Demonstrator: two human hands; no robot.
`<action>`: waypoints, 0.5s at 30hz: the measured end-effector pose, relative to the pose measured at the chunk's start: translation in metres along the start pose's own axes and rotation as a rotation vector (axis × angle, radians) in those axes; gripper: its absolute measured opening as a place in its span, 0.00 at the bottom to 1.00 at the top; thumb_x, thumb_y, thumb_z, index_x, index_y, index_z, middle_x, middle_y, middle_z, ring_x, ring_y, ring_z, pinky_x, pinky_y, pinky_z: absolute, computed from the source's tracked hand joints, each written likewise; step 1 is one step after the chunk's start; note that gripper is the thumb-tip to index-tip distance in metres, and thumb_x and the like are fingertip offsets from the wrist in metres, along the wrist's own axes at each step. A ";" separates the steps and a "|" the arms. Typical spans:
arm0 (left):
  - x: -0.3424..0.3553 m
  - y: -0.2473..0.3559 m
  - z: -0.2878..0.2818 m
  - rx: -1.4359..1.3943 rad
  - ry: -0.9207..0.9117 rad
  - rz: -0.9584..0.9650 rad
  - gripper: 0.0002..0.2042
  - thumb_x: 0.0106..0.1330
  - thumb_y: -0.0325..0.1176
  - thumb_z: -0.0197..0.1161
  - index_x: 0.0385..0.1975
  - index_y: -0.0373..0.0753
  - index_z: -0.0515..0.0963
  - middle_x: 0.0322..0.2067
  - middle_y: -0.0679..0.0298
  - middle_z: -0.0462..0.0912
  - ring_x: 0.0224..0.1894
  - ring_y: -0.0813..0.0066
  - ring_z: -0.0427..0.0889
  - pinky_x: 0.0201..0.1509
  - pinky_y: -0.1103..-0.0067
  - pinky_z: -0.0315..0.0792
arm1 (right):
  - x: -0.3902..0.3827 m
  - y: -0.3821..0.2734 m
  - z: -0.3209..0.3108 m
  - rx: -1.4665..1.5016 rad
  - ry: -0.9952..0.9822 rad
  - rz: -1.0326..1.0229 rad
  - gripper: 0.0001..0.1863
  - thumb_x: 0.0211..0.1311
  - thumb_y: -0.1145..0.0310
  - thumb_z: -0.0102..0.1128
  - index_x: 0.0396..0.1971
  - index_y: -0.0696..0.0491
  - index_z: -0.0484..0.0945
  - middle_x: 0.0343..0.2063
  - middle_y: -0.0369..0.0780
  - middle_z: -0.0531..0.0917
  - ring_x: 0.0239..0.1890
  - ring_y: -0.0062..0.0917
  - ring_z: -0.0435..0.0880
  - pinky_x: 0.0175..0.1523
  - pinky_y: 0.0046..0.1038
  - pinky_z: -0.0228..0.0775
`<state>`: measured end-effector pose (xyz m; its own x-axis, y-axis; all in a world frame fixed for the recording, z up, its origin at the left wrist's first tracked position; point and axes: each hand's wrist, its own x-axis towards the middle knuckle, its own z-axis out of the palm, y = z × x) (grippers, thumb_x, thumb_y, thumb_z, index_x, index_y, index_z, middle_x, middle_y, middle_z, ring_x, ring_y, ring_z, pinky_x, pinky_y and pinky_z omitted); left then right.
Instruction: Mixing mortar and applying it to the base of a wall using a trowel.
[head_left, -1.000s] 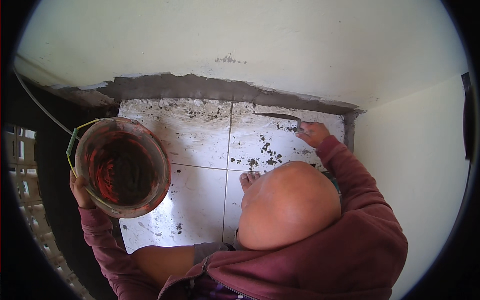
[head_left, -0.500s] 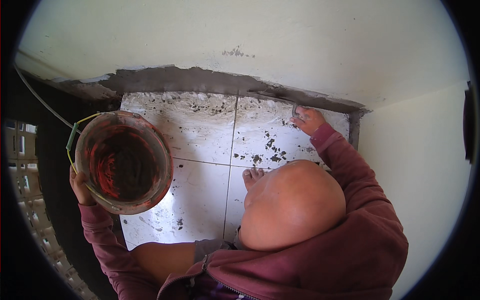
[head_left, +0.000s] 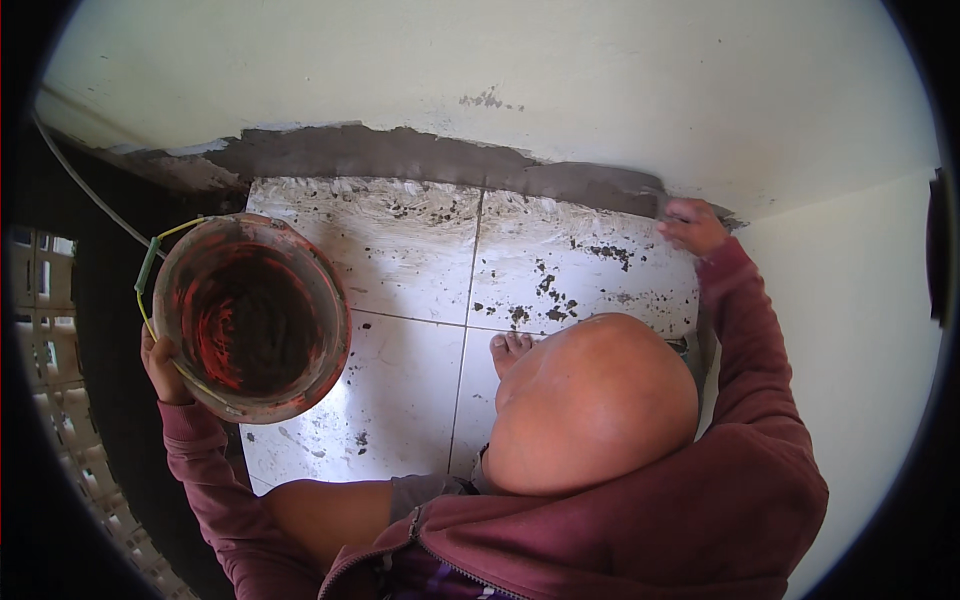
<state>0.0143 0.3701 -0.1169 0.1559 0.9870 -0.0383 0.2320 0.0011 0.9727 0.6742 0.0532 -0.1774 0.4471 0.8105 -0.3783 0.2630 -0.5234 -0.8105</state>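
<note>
Mortar point(head_left: 400, 154) likely smooths best under light, level strokes, right hand point(head_left: 693, 226) curled round the blurred trowel point(head_left: 662, 205), left hand point(head_left: 165, 370) pinching the bucket point(head_left: 207, 330) at its rim

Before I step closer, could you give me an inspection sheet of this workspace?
Surface: glossy white square tiles, smeared along the far edge.
Job's things: round red-and-grey bucket, dark inside; grey mortar strip at the cream wall's foot.
Clutter: dark crumbs on the tiles.
Hands: left hand at the bucket's rim; right hand holding a blurred grey tool at the strip's right end.
Cables: thin pale cable or hose, left.
Surroundings: pale pierced blocks, far left.
</note>
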 end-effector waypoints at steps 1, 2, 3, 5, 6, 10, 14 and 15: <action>0.000 0.000 0.000 0.013 -0.020 -0.001 0.17 0.44 0.25 0.41 0.36 0.33 0.69 0.28 0.68 0.72 0.27 0.83 0.69 0.32 0.88 0.65 | -0.007 0.003 0.004 -0.003 -0.002 -0.002 0.14 0.47 0.63 0.63 0.25 0.58 0.73 0.17 0.40 0.75 0.18 0.20 0.74 0.20 0.21 0.64; -0.001 0.002 0.003 0.010 -0.017 -0.001 0.17 0.44 0.25 0.41 0.36 0.33 0.69 0.28 0.68 0.72 0.27 0.83 0.69 0.32 0.88 0.65 | -0.018 0.009 0.010 -0.081 0.074 -0.065 0.15 0.47 0.61 0.62 0.26 0.58 0.72 0.17 0.41 0.75 0.19 0.23 0.75 0.21 0.23 0.66; -0.002 0.006 0.012 -0.009 0.002 -0.004 0.17 0.44 0.25 0.41 0.36 0.33 0.69 0.28 0.68 0.72 0.27 0.83 0.69 0.33 0.88 0.65 | -0.028 0.012 0.013 -0.166 0.161 -0.122 0.16 0.47 0.59 0.62 0.26 0.57 0.72 0.17 0.42 0.75 0.19 0.26 0.76 0.23 0.26 0.67; 0.000 0.006 0.014 -0.023 0.028 0.001 0.17 0.43 0.24 0.41 0.36 0.33 0.69 0.28 0.67 0.72 0.27 0.83 0.69 0.33 0.88 0.65 | -0.016 0.016 0.038 -0.640 0.020 -0.347 0.18 0.48 0.54 0.59 0.26 0.56 0.72 0.18 0.45 0.76 0.22 0.36 0.76 0.28 0.33 0.69; 0.003 0.003 -0.001 0.016 0.004 -0.005 0.18 0.43 0.24 0.41 0.37 0.33 0.69 0.28 0.67 0.72 0.27 0.83 0.70 0.33 0.88 0.65 | -0.006 0.019 0.059 -0.660 0.000 -0.294 0.19 0.49 0.53 0.57 0.27 0.55 0.72 0.19 0.46 0.77 0.24 0.39 0.76 0.31 0.35 0.69; 0.006 -0.006 -0.002 -0.014 -0.041 0.033 0.19 0.43 0.24 0.41 0.38 0.32 0.69 0.30 0.66 0.73 0.27 0.81 0.71 0.34 0.87 0.65 | 0.030 0.016 0.118 -0.781 0.015 -0.211 0.18 0.52 0.52 0.53 0.29 0.55 0.72 0.22 0.48 0.78 0.29 0.42 0.77 0.35 0.38 0.69; -0.004 0.010 0.032 -0.080 0.045 0.012 0.17 0.42 0.24 0.42 0.35 0.32 0.69 0.27 0.67 0.72 0.25 0.83 0.69 0.31 0.89 0.64 | 0.057 0.014 0.135 -0.811 0.024 -0.139 0.19 0.52 0.52 0.52 0.31 0.55 0.72 0.25 0.49 0.78 0.32 0.43 0.77 0.39 0.39 0.69; -0.005 0.011 0.030 -0.074 0.047 0.013 0.17 0.42 0.24 0.42 0.35 0.32 0.69 0.27 0.67 0.72 0.25 0.83 0.69 0.31 0.89 0.64 | 0.058 0.012 0.138 -0.782 0.016 -0.144 0.20 0.52 0.52 0.52 0.32 0.55 0.72 0.26 0.49 0.78 0.33 0.44 0.77 0.40 0.39 0.69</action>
<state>0.0449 0.3599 -0.1133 0.1128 0.9935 -0.0165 0.1584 -0.0016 0.9874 0.5856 0.1302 -0.2710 0.3743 0.8833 -0.2823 0.8402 -0.4518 -0.2998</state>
